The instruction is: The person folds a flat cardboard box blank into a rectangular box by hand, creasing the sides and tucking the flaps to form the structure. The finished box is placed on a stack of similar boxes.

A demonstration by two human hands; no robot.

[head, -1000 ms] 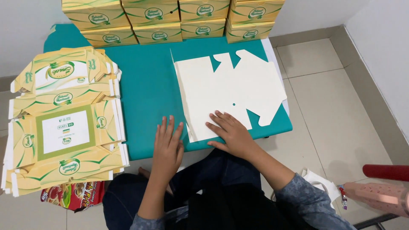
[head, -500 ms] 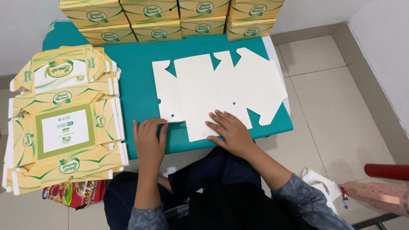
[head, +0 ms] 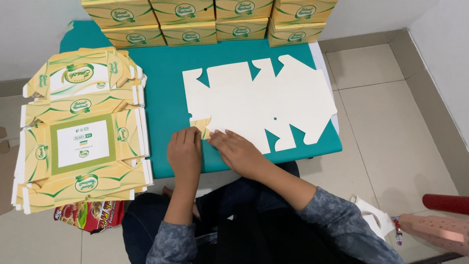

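We press our left hand (head: pixel 184 152) and our right hand (head: pixel 238 150), both flat with open fingers, on the near left edge of the unfolded white carton blank (head: pixel 259 105); it lies on the teal table (head: pixel 163 83); a stack of flat printed cartons (head: pixel 80 132) is at the left; folded yellow boxes (head: pixel 195 19) stand at the far edge.

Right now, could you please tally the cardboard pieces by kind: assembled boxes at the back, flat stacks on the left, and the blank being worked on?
Assembled yellow boxes visible along the back of the teal table: 8
Stacks of flat printed box blanks: 1
Unfolded white box blank under the left hand and right hand: 1
Total: 10
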